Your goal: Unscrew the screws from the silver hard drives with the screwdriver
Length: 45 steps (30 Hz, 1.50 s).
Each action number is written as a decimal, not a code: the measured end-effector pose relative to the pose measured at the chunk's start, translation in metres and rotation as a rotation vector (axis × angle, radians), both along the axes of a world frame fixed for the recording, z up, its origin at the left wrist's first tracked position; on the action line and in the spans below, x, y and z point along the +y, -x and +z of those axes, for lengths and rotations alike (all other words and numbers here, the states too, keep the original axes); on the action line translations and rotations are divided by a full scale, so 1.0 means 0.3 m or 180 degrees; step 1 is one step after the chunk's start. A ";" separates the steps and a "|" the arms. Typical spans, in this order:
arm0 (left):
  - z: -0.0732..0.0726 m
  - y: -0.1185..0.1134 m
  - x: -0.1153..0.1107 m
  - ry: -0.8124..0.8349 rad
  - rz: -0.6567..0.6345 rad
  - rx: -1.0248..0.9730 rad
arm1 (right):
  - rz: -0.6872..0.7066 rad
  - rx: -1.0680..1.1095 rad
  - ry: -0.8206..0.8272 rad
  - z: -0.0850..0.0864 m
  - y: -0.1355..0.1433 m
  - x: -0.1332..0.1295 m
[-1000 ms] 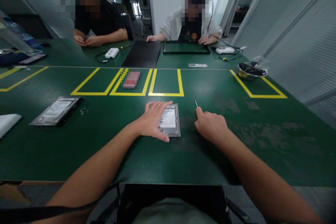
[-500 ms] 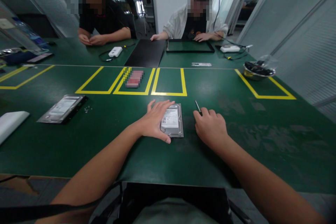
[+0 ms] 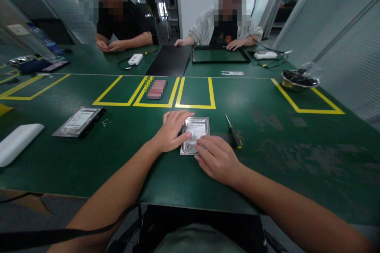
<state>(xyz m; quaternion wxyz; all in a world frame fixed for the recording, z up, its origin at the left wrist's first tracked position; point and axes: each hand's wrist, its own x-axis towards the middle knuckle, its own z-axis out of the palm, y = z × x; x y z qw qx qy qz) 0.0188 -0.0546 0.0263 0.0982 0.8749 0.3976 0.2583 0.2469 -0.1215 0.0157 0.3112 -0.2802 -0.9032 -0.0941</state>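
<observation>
Left grip (image 3: 173, 132), spread open, and right grip (image 3: 218, 158), curled with its hold unclear, flanked the hard drive (image 3: 198, 128) at the near middle of the tabletop (image 3: 166, 182), its case seemingly stiff, dense and smooth, best taken by its side edges.

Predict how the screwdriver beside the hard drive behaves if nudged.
The screwdriver lies on its side, so it may roll or pivot. Its straight, metallic-looking shaft suggests stiffness. Its handle looks thicker than the shaft, so weight probably sits there.

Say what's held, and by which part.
Hard drive: left hand at its left side, right hand at its lower-right corner; firm grip can't be told.
</observation>
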 end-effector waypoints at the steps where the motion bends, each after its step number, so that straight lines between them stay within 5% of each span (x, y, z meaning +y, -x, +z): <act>1: 0.000 -0.003 -0.001 -0.0047 0.0100 0.0011 | 0.0048 -0.0002 0.0015 -0.006 0.005 0.003; 9: 0.000 -0.008 0.011 -0.0239 0.0920 0.0109 | 0.0224 -0.0175 0.0165 -0.030 0.022 0.028; 15: 0.038 0.072 0.037 -0.0205 0.1341 0.0203 | 0.0167 -0.0338 0.0236 -0.024 0.017 0.027; 20: 0.075 0.218 0.042 0.0405 0.2097 0.0720 | 0.0219 -0.0320 0.0309 -0.026 0.013 0.031; 25: 0.075 0.431 -0.005 0.0049 0.2796 0.2251 | 0.0265 -0.0326 0.0389 -0.028 0.005 0.033; 28: 0.050 0.536 -0.052 0.0120 0.3024 0.2543 | 0.0269 -0.0381 0.0430 -0.028 -0.002 0.033; 35: 0.031 0.566 -0.119 0.1204 0.3271 0.2205 | 0.0305 -0.0435 0.0562 -0.025 -0.009 0.030; 45: 0.020 0.580 -0.098 0.1169 0.3057 0.2081 | 0.0327 -0.0449 0.0520 -0.023 -0.010 0.032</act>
